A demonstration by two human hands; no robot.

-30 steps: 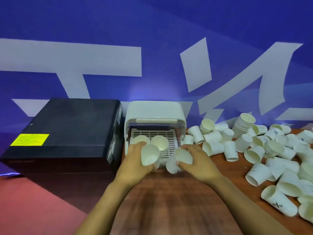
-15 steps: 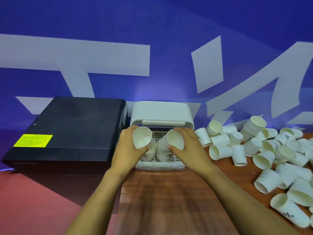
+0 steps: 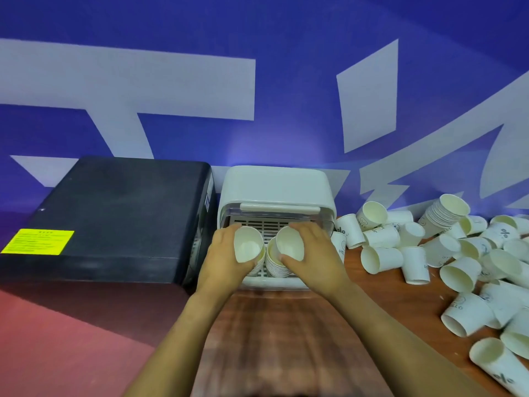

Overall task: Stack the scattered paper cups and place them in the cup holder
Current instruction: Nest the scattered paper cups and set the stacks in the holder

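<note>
A white cup holder box (image 3: 274, 187) stands against the blue wall, its front open over a slotted tray. My left hand (image 3: 221, 260) grips a white paper cup (image 3: 248, 247), mouth towards me, over the left stack in the tray. My right hand (image 3: 313, 257) grips a second cup (image 3: 289, 243) above the right stack of cups (image 3: 276, 266). Both cups sit just inside the holder's opening. Several loose cups (image 3: 463, 270) lie scattered on the wooden table to the right.
A large black box (image 3: 120, 219) with a yellow label (image 3: 38, 241) stands directly left of the holder. A tall nested cup stack (image 3: 445, 213) leans among the scattered cups at the back right. The wooden tabletop (image 3: 272, 339) lies under my forearms.
Both hands carried their cups from the table's front up into the holder's opening. They now sit slightly lower over the two stacks than half a second ago.
</note>
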